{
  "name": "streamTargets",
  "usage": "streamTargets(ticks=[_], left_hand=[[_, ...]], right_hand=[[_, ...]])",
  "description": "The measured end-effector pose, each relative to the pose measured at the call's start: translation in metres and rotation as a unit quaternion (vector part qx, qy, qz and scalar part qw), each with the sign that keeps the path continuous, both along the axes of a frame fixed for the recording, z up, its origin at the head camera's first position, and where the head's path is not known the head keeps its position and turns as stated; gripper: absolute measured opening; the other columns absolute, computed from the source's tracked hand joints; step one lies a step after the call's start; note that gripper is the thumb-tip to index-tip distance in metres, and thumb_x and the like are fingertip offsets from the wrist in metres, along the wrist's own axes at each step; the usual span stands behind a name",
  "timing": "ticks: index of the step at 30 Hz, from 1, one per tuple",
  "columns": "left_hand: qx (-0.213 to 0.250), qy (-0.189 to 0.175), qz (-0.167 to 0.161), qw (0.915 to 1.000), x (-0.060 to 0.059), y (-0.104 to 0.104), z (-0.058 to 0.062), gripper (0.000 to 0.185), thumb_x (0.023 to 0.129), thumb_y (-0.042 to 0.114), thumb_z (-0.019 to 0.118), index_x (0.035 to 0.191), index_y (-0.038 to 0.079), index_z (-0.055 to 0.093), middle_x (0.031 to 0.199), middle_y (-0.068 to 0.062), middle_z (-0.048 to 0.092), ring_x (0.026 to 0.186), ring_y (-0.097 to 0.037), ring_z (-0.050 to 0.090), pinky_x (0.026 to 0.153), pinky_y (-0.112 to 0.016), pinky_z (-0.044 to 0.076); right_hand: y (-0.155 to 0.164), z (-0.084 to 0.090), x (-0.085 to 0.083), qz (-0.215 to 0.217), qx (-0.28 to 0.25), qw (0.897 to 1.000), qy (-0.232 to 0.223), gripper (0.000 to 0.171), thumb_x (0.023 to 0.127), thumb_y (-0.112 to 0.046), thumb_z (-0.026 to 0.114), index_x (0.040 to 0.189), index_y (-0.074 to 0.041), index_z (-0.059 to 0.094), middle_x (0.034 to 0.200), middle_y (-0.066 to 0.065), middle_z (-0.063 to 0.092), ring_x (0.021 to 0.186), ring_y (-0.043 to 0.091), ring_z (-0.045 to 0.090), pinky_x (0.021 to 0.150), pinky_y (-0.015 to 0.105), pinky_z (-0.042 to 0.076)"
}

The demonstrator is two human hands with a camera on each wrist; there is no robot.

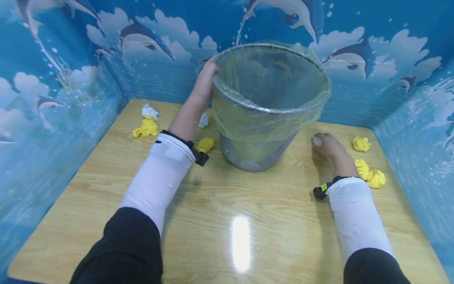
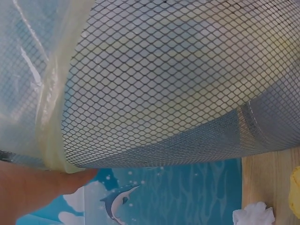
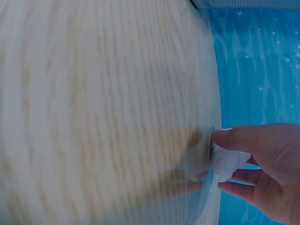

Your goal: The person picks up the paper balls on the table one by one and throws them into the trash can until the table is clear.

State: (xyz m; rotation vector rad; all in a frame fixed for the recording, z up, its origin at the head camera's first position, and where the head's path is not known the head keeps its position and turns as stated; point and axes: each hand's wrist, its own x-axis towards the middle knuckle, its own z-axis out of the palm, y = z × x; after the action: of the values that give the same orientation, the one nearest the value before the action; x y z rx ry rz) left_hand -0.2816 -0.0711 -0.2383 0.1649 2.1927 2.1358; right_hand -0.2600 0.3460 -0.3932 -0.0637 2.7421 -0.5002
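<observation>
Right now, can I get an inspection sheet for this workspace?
Surface: wooden table, glare spot near the front.
Job's things: mesh bin with clear liner, tilted; white paper wad.
Clutter: yellow wads right, yellow and white wads left.
Grippers: left hand grips the bin's rim; right hand pinches the white wad on the table.
Cables: nothing seen.
Surroundings: blue dolphin-print walls.

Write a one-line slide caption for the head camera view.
Left hand grips the rim of a bag-lined mesh wastebasket while the right hand pinches a white paper wad on the wooden table.
</observation>
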Motion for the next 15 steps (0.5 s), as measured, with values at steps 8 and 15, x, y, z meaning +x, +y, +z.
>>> streamTargets(ticks=[8, 15], left_hand=[[-0.013, 0.006, 0.016, 0.9998, 0.0004, -0.0001, 0.0022, 0.058, 0.097, 0.021, 0.031, 0.155, 0.024, 0.022, 0.160, 0.013, 0.016, 0.147, -0.007, 0.015, 0.111, -0.026, 0.029], [-0.011, 0.017, 0.015, 0.9997, 0.0000, 0.0004, 0.0004, 0.060, 0.095, 0.021, 0.032, 0.155, 0.022, 0.023, 0.160, 0.011, 0.018, 0.144, -0.009, 0.022, 0.108, -0.024, 0.032]], right_hand=[[0.0063, -0.0042, -0.0032, -0.001, -0.008, 1.000, 0.006, 0.049, 0.102, -0.020, 0.040, 0.142, 0.008, 0.033, 0.141, 0.039, 0.032, 0.131, 0.056, 0.028, 0.108, 0.065, 0.024], [0.0080, -0.0058, -0.0001, -0.007, -0.004, 1.000, 0.010, 0.047, 0.101, -0.017, 0.043, 0.140, 0.009, 0.035, 0.138, 0.038, 0.036, 0.128, 0.056, 0.032, 0.107, 0.065, 0.026]])
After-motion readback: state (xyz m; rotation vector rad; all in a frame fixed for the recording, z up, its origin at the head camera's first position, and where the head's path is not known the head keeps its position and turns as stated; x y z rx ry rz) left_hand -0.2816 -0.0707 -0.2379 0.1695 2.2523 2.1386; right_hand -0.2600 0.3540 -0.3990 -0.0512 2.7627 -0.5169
